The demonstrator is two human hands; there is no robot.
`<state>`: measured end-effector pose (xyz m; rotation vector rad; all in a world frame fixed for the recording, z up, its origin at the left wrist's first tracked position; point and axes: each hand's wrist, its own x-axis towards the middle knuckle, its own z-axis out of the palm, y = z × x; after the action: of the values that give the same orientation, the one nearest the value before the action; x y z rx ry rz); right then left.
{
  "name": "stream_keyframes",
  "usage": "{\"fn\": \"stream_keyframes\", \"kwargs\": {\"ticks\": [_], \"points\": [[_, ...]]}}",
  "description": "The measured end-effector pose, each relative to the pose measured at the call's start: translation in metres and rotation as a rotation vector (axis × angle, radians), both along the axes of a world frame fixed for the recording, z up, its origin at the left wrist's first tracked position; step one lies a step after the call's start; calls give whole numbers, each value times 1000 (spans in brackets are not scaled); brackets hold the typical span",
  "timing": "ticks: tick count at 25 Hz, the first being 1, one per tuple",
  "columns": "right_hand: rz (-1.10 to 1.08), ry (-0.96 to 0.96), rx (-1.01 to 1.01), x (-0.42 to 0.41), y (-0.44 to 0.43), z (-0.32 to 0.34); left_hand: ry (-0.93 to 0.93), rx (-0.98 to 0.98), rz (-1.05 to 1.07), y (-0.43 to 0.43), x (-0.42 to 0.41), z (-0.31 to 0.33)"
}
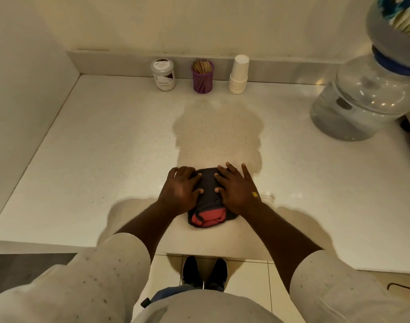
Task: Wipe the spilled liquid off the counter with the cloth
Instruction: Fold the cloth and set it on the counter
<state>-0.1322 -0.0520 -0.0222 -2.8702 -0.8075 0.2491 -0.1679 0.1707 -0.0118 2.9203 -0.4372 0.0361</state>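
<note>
A folded cloth point(207, 216), dark grey with a red inner fold, lies on the white speckled counter point(101, 150) near its front edge. Both hands press down on it side by side. My left hand point(180, 190) covers the cloth's left part, fingers curled over its far edge. My right hand point(236, 187) lies flat on the right part with fingers spread, the outer ones touching the counter. A small glossy wet patch point(268, 197) shows just right of my right wrist. A darker area runs from the cloth toward the back; I cannot tell whether it is liquid or shadow.
Along the back wall stand a white-labelled jar point(163, 74), a purple toothpick holder point(202, 76) and a stack of white paper cups point(239, 74). A large clear water bottle point(362, 96) sits at the right. A wall closes the left side. My shoes point(205, 271) show below the counter edge.
</note>
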Motion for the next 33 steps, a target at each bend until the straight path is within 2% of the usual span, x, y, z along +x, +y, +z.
{"fn": "stream_keyframes", "kwargs": {"ticks": [5, 10, 14, 18, 29, 33], "points": [[-60, -70, 116, -10, 9, 1, -16, -15, 7, -4, 10, 2], [-101, -76, 133, -8, 14, 8, 27, -27, -25, -2, 20, 0], [-123, -177, 190, -7, 9, 16, 13, -58, -74, -1, 31, 6], [-232, -162, 198, 7, -8, 40, -5, -114, -100, -19, 54, 26], [-382, -255, 97, 107, -110, 127, -94, -166, -123, -131, 167, 107], [-401, -291, -3, 153, -146, 142, -171, -188, -97, -175, 208, 122]]}}
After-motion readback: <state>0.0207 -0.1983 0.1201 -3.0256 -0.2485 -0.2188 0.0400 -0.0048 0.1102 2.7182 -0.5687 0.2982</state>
